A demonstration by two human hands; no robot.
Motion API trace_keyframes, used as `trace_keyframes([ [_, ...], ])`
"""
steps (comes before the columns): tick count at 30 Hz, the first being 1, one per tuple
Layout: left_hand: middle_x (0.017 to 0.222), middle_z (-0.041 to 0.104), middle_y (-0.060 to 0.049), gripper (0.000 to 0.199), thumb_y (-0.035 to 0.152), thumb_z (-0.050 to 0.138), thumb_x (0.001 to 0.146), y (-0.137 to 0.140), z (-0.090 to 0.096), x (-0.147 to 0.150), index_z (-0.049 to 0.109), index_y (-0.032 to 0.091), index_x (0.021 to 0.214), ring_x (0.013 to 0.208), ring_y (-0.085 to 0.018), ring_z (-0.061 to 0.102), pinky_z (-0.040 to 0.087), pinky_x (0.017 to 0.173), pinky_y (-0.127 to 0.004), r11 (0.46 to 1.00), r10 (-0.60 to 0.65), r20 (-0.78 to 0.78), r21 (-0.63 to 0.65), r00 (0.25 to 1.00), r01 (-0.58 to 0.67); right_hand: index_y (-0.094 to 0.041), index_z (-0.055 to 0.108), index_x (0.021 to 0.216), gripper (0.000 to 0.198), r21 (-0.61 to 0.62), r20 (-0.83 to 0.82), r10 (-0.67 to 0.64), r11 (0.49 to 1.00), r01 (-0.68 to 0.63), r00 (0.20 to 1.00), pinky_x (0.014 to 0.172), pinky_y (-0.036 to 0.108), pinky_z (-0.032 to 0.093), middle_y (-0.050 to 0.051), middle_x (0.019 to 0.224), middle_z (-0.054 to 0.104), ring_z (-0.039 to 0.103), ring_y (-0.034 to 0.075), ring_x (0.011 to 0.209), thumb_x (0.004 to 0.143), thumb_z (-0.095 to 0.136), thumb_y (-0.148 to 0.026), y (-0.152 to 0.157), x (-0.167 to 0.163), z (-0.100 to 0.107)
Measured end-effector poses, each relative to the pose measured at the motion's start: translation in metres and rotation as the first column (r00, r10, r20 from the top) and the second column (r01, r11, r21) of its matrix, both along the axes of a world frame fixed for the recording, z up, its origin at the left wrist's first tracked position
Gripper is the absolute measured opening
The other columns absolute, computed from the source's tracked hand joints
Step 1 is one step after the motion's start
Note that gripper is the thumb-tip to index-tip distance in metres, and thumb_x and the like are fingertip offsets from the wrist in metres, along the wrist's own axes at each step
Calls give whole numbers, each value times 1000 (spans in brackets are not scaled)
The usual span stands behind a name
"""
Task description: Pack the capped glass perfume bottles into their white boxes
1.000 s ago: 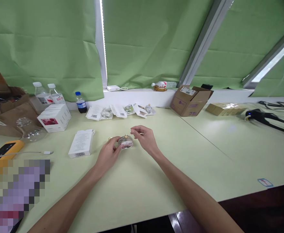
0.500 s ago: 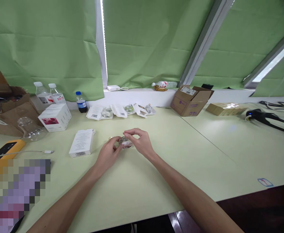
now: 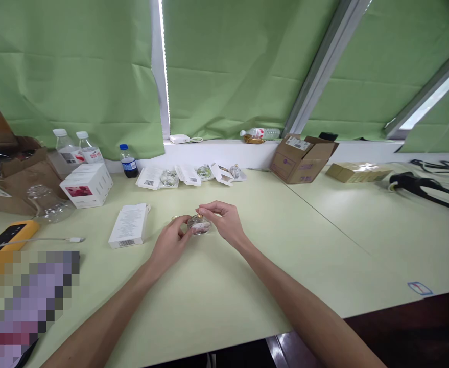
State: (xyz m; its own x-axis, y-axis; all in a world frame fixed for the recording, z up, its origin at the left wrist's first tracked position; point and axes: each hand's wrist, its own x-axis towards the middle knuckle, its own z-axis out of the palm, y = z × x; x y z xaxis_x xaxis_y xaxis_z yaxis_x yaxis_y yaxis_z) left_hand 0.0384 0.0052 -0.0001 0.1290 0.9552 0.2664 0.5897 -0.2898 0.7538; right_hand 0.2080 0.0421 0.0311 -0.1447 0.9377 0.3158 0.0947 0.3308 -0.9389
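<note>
Cups the clear glass perfume bottle [image 3: 201,227] by its left side in the half-curled left hand [image 3: 172,240], well in from the near edge of the table [image 3: 216,286], with the right hand [image 3: 226,221] nearly pinched at the gold neck [image 3: 200,215], cannot tell whether gripping. Likely handles stiff, slick and breakable, so best taken round the body. Looks squat, rounded, shiny, pinkish low down.

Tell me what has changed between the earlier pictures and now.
The right hand moved left, from beside the round glass bottle to its gold neck; whether it grips there is unclear. Since half a second ago it has shifted slightly, leaving the gold visible again. The left hand stayed on the bottle's left side; the white box stayed put.
</note>
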Motion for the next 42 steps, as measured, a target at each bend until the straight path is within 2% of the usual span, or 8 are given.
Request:
trace_keyframes([
  [5,108,61,-3,32,40,44,88,0,0,0,53,25,115,63,-12,55,45,60,-26,1000,4,-2,8,1000,-4,-19,72,81,26,-15,-4,8,1000,-8,1000,82,33,51,6,91,73,67,21,89,74,68,-43,0,-1,-1],
  [11,108,62,-4,32,39,45,87,0,-1,0,54,24,114,62,-12,55,45,60,-27,1000,3,3,18,1000,-3,-17,71,84,30,-102,-83,39,994,-48,996,76,33,53,8,90,73,68,22,84,71,70,-44,5,-1,-6],
  [15,108,62,-5,33,40,46,87,0,-1,0,55,24,113,62,-12,55,46,60,-27,1000,6,8,12,1000,-6,-17,71,84,30,-107,-77,57,992,-65,995,76,33,53,8,90,73,68,22,84,71,70,-44,6,0,-6],
  [22,109,62,-4,30,38,44,88,0,0,0,55,24,112,61,-12,55,45,59,-26,1000,-7,11,11,1000,7,-21,72,81,21,75,93,-53,996,46,994,83,32,50,5,92,72,66,20,90,76,66,-40,-3,-1,-2],
  [27,109,61,-4,30,38,44,87,0,0,0,54,24,112,61,-12,55,45,59,-27,1000,-4,4,17,1000,4,-20,72,84,23,37,59,-4,999,2,998,80,32,51,4,89,72,67,19,85,78,64,-40,-2,-2,-2],
  [32,106,61,-4,29,36,42,88,0,-1,0,53,24,112,61,-12,55,45,59,-27,1000,-16,-11,20,1000,16,-22,73,84,20,97,118,-10,995,-2,993,79,33,51,4,91,72,66,20,87,79,63,-39,-3,0,-2],
  [36,106,60,-2,28,36,42,89,0,-2,-1,53,26,112,62,-12,56,44,59,-26,1000,-18,-7,20,1000,19,-26,73,85,14,253,229,-87,967,27,970,77,35,51,3,90,72,64,21,88,81,62,-34,-2,2,-5],
  [42,108,60,-1,29,36,43,89,0,-4,0,51,28,116,64,-12,56,44,58,-26,1000,-21,7,11,1000,21,-28,72,87,13,414,347,-86,907,-70,934,78,34,51,2,86,72,64,20,86,84,59,-29,7,9,-7],
])
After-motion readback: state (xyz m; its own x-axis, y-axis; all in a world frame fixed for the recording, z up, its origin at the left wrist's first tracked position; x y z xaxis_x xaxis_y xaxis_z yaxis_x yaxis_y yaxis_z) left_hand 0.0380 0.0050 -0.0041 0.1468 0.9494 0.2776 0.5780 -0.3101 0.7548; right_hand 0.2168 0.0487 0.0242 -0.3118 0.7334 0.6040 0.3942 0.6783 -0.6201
